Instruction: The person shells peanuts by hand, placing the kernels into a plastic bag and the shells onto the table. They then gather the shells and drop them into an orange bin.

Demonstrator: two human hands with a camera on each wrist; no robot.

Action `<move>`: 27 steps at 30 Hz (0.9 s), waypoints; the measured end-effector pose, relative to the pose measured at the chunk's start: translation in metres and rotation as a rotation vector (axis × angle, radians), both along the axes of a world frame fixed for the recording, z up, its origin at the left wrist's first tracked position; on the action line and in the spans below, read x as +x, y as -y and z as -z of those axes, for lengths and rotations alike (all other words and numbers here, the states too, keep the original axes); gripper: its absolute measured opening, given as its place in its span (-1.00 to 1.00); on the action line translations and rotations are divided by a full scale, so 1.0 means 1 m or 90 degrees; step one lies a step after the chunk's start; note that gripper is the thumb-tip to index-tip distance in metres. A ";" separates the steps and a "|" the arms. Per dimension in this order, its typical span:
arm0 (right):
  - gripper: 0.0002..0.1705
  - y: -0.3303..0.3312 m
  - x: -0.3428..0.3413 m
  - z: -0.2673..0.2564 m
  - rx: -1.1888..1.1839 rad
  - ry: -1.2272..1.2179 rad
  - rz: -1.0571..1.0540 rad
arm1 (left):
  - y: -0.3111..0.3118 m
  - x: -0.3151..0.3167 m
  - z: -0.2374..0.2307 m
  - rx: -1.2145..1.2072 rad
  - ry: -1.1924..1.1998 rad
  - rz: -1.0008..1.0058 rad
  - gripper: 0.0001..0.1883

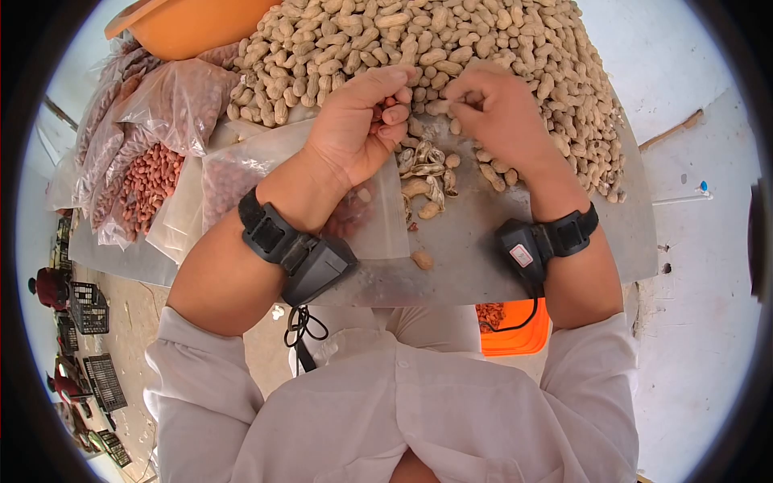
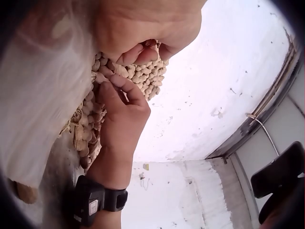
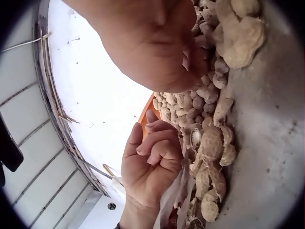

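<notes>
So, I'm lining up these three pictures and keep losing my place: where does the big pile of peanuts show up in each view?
Head: the pile of peanuts fills the top, from left of centre well to the right.
Left wrist: left of centre, mostly in the upper half.
Right wrist: right of centre, mostly in the upper half.
Shared landmark: the right hand, partly covering the pile in all three.
</notes>
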State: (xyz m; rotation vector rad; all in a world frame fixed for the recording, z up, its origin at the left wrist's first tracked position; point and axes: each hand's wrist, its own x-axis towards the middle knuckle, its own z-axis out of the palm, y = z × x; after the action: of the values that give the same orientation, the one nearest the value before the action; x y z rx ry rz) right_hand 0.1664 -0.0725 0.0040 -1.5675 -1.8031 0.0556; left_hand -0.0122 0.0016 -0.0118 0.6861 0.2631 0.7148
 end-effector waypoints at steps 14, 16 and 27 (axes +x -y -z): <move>-0.84 0.011 -0.025 -0.009 0.009 -0.351 -0.083 | 0.012 0.007 0.002 0.209 -0.089 -0.102 -0.84; -0.83 0.007 -0.026 -0.003 0.014 -0.415 -0.110 | 0.011 0.006 0.004 0.257 -0.079 -0.118 -0.86; -0.77 0.015 -0.030 -0.012 -0.082 -0.281 -0.081 | 0.011 0.006 0.004 0.415 -0.099 -0.136 -0.92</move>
State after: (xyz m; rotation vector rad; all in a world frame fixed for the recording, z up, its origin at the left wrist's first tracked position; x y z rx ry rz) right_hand 0.1369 -0.0872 0.0161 -1.3899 -1.5660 0.5451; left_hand -0.0065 -0.0095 -0.0162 1.3511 0.2478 0.9638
